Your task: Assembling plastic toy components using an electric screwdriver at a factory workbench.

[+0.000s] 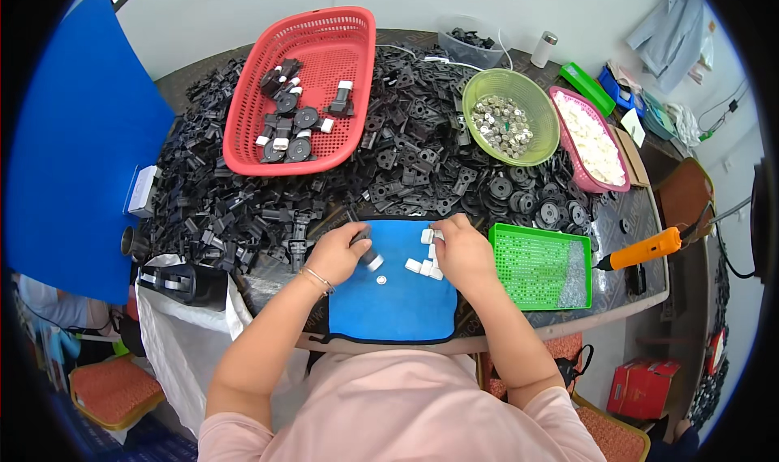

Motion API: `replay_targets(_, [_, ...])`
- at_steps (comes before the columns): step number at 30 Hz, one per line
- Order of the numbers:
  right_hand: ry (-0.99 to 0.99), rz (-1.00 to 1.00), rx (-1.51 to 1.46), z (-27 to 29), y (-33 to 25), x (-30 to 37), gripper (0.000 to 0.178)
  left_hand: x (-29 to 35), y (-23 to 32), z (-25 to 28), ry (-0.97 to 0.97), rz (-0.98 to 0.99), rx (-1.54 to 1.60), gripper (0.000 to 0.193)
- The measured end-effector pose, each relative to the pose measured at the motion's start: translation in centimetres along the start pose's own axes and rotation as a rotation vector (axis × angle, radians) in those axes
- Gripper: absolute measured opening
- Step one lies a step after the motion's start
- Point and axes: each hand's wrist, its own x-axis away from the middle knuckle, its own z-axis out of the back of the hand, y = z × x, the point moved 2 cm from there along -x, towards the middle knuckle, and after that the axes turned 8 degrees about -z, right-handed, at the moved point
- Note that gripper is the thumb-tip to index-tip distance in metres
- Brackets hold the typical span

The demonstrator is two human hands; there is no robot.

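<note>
My left hand [337,252] is closed round a black plastic part [367,248] with a white end, slightly smeared by motion, above the left side of a blue mat [389,316]. Over the mat's right side, my right hand [465,252] has its fingertips pressed together at a small white plastic cap [438,235]. More white caps [427,267] lie loose beside and under its fingers. Between the hands, a small round white-and-metal piece [381,280] rests on the mat. My right fingers partly hide what they grip.
Heaped black parts [422,113] cover the table behind the mat. Among them stand a red basket [357,64] of assembled parts, a yellow-green basket [473,97] of metal pieces and a pink basket [578,166] of white caps. Right are a green tray [527,267] and an orange electric screwdriver [645,249].
</note>
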Motion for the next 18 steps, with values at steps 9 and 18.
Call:
replay_targets(9, [-0.017,-0.018,-0.012,0.9,-0.2,-0.5,0.024,4.1,2.0,4.0,0.139,-0.102,-0.862,0.029])
replay_targets(18, [0.093,-0.122,0.037,2.8,1.9,-3.0,0.027,3.8,-0.6,6.5,0.004,-0.083,-0.930,0.034])
